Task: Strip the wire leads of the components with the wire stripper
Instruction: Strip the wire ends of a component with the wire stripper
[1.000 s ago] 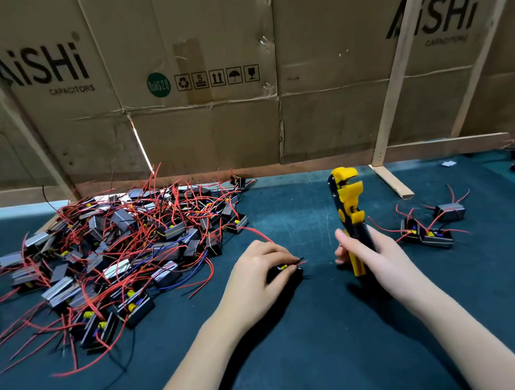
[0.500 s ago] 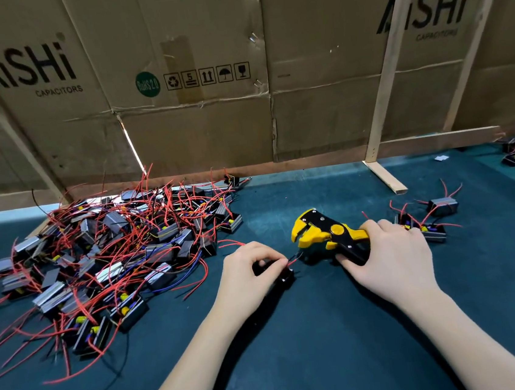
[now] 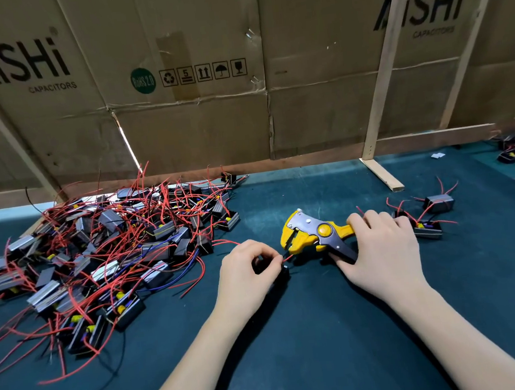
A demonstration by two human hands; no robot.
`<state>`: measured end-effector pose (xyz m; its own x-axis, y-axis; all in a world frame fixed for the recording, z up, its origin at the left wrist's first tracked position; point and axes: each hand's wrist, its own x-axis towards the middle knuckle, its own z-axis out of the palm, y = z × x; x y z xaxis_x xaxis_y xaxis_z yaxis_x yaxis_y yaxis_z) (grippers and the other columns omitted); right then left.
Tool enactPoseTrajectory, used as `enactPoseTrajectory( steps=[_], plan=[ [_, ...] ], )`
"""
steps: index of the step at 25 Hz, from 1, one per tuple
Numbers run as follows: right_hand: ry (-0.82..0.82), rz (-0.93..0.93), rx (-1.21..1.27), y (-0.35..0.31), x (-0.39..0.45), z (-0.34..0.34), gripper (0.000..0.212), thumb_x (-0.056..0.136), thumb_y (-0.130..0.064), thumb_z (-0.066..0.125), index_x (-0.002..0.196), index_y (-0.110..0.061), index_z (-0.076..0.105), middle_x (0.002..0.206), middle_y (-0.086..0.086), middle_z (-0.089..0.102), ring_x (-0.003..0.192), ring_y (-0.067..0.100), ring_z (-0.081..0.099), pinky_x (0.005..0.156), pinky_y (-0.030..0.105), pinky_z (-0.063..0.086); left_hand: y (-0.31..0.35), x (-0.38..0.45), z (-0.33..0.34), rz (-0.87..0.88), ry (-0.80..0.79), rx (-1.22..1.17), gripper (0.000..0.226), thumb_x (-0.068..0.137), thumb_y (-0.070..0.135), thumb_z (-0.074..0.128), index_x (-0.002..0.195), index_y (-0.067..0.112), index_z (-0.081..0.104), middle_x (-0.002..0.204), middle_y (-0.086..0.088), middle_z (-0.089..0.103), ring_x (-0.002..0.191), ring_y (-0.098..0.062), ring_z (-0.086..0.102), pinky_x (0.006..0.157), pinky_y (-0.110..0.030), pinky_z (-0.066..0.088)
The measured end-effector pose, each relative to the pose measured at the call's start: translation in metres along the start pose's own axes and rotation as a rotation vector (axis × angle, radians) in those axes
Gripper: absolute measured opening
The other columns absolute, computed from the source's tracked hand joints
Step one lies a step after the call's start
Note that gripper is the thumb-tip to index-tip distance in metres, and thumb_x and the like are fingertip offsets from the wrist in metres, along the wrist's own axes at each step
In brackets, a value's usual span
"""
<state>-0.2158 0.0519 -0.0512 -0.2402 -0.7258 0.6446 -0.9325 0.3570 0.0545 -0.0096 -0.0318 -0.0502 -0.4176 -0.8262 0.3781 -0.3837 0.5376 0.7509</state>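
Beside the stripper head: the left hand (image 3: 247, 267) pinches a short red lead (image 3: 288, 257) between thumb and forefinger, its tip just at the open yellow mouth of the wire stripper (image 3: 316, 236).
Left hand's load: a small dark component (image 3: 282, 273) lies under the curled fingers on the counter (image 3: 298, 349), mostly covered by them.
Right hand: the right hand (image 3: 379, 248) wraps the stripper handles, fingers curled over the upper one and thumb along the lower; the tool lies nearly flat, head pointing toward the left hand.
Step in hand: feeding the lead end into the tool, by my reading; no squeeze is evident.
Next move calls for: seating the lead squarely between the blades, holding the component steady, then closing the handles firmly.
Left of the stripper: a large pile of components (image 3: 113, 257) tangled in red wires, likely the unstripped stock.
Right of the stripper: a few components (image 3: 427, 218) just beyond the right hand, possibly the finished ones.
Behind the stripper: a cardboard wall (image 3: 195, 131) braced with wooden battens.
Hard to make out: whether the lead tip already sits inside the blades, and whether its end is bare; the component's shape is hidden by the fingers.
Cut off: more components at the far right edge are blurred.
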Motion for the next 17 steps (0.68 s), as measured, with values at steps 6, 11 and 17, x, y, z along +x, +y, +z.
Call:
enactPoseTrajectory(
  steps=[6, 11, 17],
  plan=[
    [0.016, -0.039, 0.013, -0.0085, -0.0001, 0.0013, 0.052, 0.064, -0.052, 0.08, 0.087, -0.008, 0.063, 0.076, 0.007, 0.058, 0.071, 0.032, 0.055, 0.069, 0.04, 0.039, -0.0028, 0.0017, 0.0016, -0.025, 0.047, 0.033, 0.011, 0.084, 0.016, 0.072, 0.074, 0.017, 0.071, 0.079, 0.01, 0.065, 0.079, -0.012, 0.06, 0.076, -0.033, 0.047],
    [0.019, -0.03, 0.028, -0.009, -0.0012, 0.0032, 0.051, 0.062, -0.052, 0.08, 0.082, -0.008, 0.061, 0.07, 0.006, 0.056, 0.066, 0.031, 0.054, 0.066, 0.039, 0.038, -0.0025, 0.0014, 0.0017, -0.03, 0.051, 0.05, 0.01, 0.083, 0.016, 0.072, 0.073, 0.017, 0.07, 0.079, 0.01, 0.066, 0.083, -0.014, 0.061, 0.08, -0.036, 0.048],
    [0.011, -0.057, 0.031, -0.0088, 0.0006, 0.0006, 0.048, 0.06, -0.05, 0.083, 0.069, -0.012, 0.056, 0.06, 0.003, 0.054, 0.055, 0.029, 0.054, 0.061, 0.036, 0.034, -0.0022, 0.0022, 0.0011, -0.039, 0.039, 0.053, 0.01, 0.083, 0.015, 0.072, 0.073, 0.017, 0.071, 0.079, 0.008, 0.066, 0.083, -0.014, 0.06, 0.081, -0.036, 0.048]
  ],
)
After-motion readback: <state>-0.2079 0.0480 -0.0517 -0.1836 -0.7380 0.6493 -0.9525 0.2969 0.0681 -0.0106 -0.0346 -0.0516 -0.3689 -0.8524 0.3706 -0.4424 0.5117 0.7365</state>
